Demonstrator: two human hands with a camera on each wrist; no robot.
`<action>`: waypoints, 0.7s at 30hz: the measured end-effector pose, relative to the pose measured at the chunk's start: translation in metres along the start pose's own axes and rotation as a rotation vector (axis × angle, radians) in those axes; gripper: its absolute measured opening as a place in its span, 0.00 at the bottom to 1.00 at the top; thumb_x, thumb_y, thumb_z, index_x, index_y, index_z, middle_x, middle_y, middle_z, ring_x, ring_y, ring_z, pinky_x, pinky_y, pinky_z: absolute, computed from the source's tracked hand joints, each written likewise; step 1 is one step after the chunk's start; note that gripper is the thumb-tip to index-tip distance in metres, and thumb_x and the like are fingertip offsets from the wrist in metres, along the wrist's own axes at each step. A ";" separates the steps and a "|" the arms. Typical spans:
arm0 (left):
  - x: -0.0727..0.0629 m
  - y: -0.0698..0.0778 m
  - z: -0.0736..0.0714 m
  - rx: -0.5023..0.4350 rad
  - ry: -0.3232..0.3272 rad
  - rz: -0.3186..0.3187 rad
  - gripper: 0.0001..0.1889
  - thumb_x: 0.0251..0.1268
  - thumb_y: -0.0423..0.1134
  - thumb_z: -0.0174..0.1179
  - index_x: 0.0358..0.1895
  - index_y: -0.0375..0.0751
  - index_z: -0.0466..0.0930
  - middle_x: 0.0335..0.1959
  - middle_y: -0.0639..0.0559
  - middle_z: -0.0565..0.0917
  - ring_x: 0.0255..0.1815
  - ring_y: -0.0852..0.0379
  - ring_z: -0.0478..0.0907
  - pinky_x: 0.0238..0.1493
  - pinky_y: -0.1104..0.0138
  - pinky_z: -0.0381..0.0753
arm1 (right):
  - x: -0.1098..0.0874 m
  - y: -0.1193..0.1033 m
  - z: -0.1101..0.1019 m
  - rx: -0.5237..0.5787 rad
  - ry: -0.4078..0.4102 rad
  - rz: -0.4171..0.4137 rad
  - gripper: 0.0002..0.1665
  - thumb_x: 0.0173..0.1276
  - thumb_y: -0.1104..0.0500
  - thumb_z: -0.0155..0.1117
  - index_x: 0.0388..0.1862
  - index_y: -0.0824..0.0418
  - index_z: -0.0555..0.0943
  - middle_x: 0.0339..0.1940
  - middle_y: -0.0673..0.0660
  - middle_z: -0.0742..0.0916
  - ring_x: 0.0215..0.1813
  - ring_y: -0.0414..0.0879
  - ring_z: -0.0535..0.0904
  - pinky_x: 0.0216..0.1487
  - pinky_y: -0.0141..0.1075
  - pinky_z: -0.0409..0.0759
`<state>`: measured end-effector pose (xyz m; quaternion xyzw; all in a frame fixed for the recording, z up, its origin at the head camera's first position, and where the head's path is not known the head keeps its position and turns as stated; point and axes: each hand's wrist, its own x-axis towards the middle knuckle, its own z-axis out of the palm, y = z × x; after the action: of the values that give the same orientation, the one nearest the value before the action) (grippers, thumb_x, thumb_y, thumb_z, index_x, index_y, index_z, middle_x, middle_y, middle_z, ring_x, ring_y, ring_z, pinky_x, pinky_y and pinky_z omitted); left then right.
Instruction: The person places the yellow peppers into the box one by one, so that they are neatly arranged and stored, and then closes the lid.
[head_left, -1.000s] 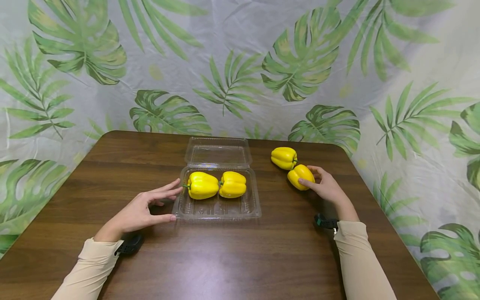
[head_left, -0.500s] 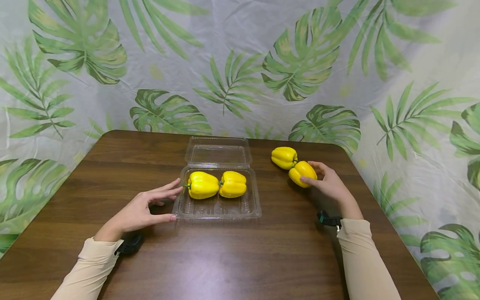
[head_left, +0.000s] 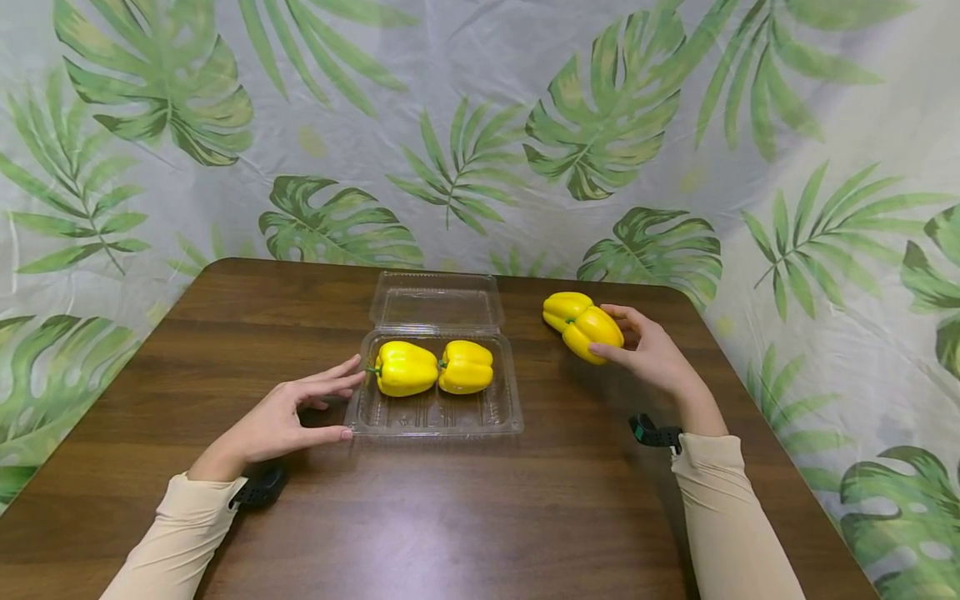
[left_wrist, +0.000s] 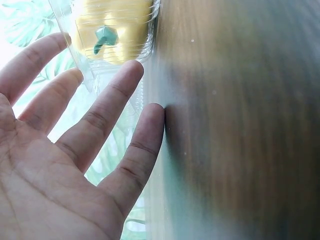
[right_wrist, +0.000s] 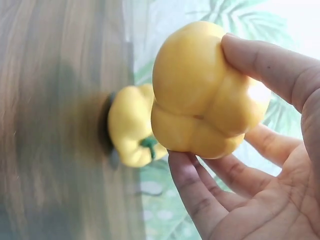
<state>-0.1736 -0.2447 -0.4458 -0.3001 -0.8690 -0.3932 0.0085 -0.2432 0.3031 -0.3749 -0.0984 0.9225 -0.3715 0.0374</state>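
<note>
My right hand [head_left: 652, 358] grips a yellow bell pepper [head_left: 596, 336] between thumb and fingers. In the right wrist view the held pepper [right_wrist: 200, 85] is off the table, its lobed end towards the camera. Behind it another yellow bell pepper [right_wrist: 127, 125] with a green stem lies on the table. A clear plastic clamshell container [head_left: 480, 419] stands open, holding a left pepper [head_left: 405, 369] and a right pepper [head_left: 467, 367], end to end in its back part. My left hand [head_left: 281, 421] has its fingers extended, fingertips right at the container's left rim.
The container's clear lid [head_left: 435, 302] is folded back towards the far edge of the brown wooden table [head_left: 465, 525]. A leaf-patterned cloth [head_left: 480, 142] hangs just behind the table.
The pepper in my right hand has risen and shifted slightly left, and now overlaps the pepper behind it. My left hand and the container have stayed still.
</note>
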 end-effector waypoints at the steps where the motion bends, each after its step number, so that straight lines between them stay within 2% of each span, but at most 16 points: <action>1: 0.000 0.000 0.000 0.001 0.000 0.001 0.40 0.64 0.45 0.79 0.78 0.43 0.75 0.84 0.47 0.69 0.62 0.65 0.84 0.58 0.59 0.87 | 0.000 -0.003 0.000 0.000 -0.003 -0.008 0.48 0.75 0.40 0.72 0.86 0.54 0.63 0.73 0.66 0.81 0.69 0.62 0.79 0.63 0.51 0.79; 9: 0.001 -0.001 0.000 0.007 -0.005 0.000 0.40 0.64 0.46 0.79 0.78 0.44 0.74 0.85 0.47 0.68 0.63 0.65 0.83 0.59 0.59 0.87 | -0.005 -0.020 0.001 0.035 -0.023 -0.050 0.48 0.75 0.43 0.73 0.85 0.55 0.64 0.78 0.63 0.77 0.74 0.62 0.77 0.72 0.58 0.78; 21: 0.001 -0.001 0.000 0.010 0.001 0.005 0.39 0.63 0.46 0.79 0.77 0.43 0.76 0.84 0.47 0.69 0.62 0.65 0.84 0.58 0.59 0.88 | -0.009 -0.038 0.009 0.063 -0.062 -0.093 0.49 0.75 0.48 0.74 0.86 0.58 0.62 0.76 0.66 0.78 0.72 0.63 0.79 0.71 0.57 0.80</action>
<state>-0.1753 -0.2447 -0.4461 -0.3023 -0.8701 -0.3891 0.0114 -0.2268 0.2721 -0.3556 -0.1515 0.9032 -0.3983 0.0515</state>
